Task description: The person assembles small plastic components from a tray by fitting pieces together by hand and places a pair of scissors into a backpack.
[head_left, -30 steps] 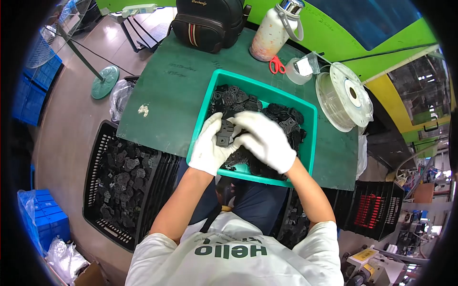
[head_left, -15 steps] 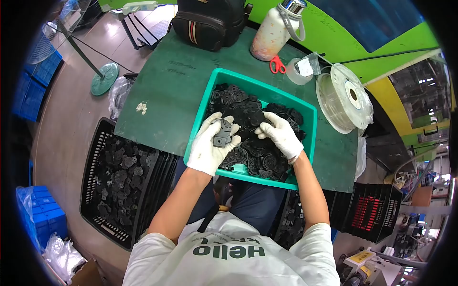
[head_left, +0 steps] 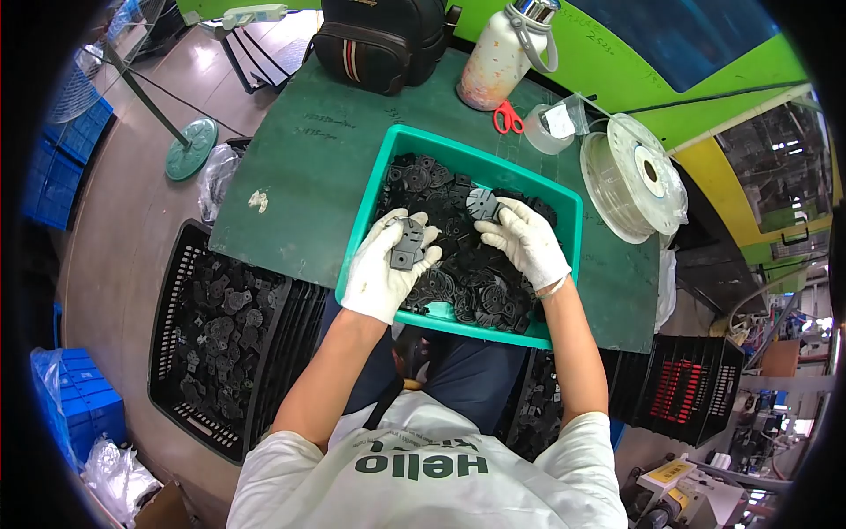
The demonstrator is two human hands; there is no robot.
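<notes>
Around a green table point(head_left: 300, 212), a workshop floor point(head_left: 123, 203) is seen from above. At far left, a blue crate point(head_left: 79, 392) is partly covered by clear plastic. Next, a slotted black basket point(head_left: 167, 339) is filled with dark moulded parts point(head_left: 225, 339). On the table, a teal tray point(head_left: 372, 196) is heaped with black parts point(head_left: 489, 295), its floor glimpsed near the front edge. Over its left side, a flat tabbed piece point(head_left: 405, 252) is cradled in the white-gloved left hand point(head_left: 374, 278), palm up, fingers half curled. Over its right half, a round slotted piece point(head_left: 482, 204) is pinched by its edge between the thumb and fingers of the gloved right hand point(head_left: 529, 242). At far right, red shapes point(head_left: 677, 388) are seen through the slots of another black basket point(head_left: 724, 388). Handwriting point(head_left: 326, 128) is scrawled on the table, too faint to be read surely. Lettering on a black backpack point(head_left: 379, 44) is cut off. "Hello" is printed on a white shirt point(head_left: 379, 502), seen upside down. Further right, a yellow label point(head_left: 674, 472) is too small to be read.
</notes>
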